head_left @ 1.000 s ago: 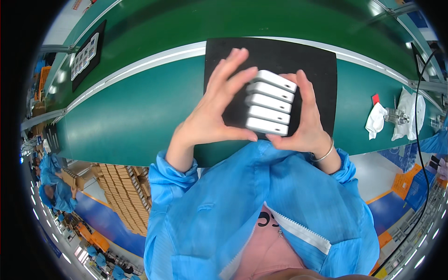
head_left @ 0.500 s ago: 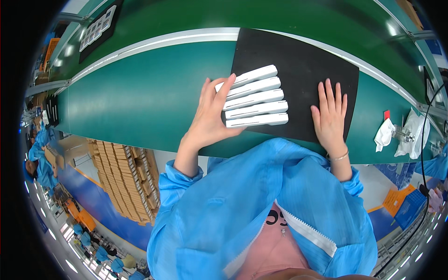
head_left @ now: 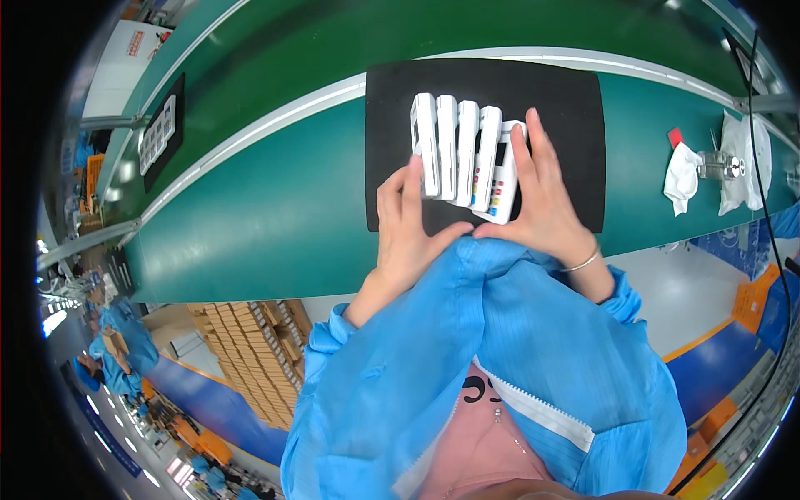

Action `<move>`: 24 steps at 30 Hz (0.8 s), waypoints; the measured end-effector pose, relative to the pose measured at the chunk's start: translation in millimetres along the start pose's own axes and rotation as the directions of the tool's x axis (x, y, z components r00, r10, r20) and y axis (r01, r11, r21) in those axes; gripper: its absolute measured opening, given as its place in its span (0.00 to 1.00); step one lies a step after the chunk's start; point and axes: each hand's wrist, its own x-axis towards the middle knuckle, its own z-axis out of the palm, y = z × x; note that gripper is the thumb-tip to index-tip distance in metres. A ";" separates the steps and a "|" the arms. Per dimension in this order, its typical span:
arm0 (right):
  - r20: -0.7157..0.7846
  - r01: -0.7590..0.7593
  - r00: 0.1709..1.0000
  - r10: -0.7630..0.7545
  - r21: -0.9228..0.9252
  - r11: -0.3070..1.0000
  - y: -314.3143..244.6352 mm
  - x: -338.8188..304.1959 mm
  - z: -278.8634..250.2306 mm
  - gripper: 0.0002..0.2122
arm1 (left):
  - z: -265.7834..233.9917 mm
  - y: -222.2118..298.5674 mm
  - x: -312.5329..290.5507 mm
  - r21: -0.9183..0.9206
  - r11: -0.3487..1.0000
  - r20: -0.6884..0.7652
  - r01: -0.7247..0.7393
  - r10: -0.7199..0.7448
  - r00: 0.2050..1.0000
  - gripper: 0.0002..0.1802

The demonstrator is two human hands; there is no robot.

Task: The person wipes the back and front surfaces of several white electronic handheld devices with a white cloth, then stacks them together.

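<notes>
Several slim white handheld devices stand side by side on a black mat, most of them on edge. The rightmost device leans over and shows a dark screen and small coloured buttons. My left hand is at the row's lower left, its index fingertip at the leftmost device and its thumb stretched toward the right. My right hand lies along the right side of the leaning device, fingers extended at its upper edge, thumb near its lower end. Both hands have their fingers spread around the row.
The mat lies on a green workbench. Toward the right are a white cloth, a clear bottle, a plastic bag and a red piece. Stacked cardboard boxes stand below the bench at left. A black cable hangs at right.
The devices, fanned sideways in my left hand before, now stand upright in a row on the mat. My right hand has come from the mat's right side to the row. My view has shifted.
</notes>
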 end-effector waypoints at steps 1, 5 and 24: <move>0.045 0.009 0.999 -0.007 -0.051 0.999 3.0 1.8 -8.7 0.60 | -3.3 -4.7 2.8 -0.046 0.999 -0.002 -0.001 0.001 1.000 0.65; 0.122 0.028 0.992 -0.020 -0.069 0.997 6.7 11.6 -27.2 0.59 | -27.0 -22.0 27.6 -0.049 0.997 0.101 -0.058 0.063 0.993 0.60; 0.147 0.027 0.989 0.004 -0.207 0.978 6.7 10.8 -28.4 0.59 | -76.8 -20.1 94.7 0.396 0.880 0.631 -0.264 -0.052 0.774 0.67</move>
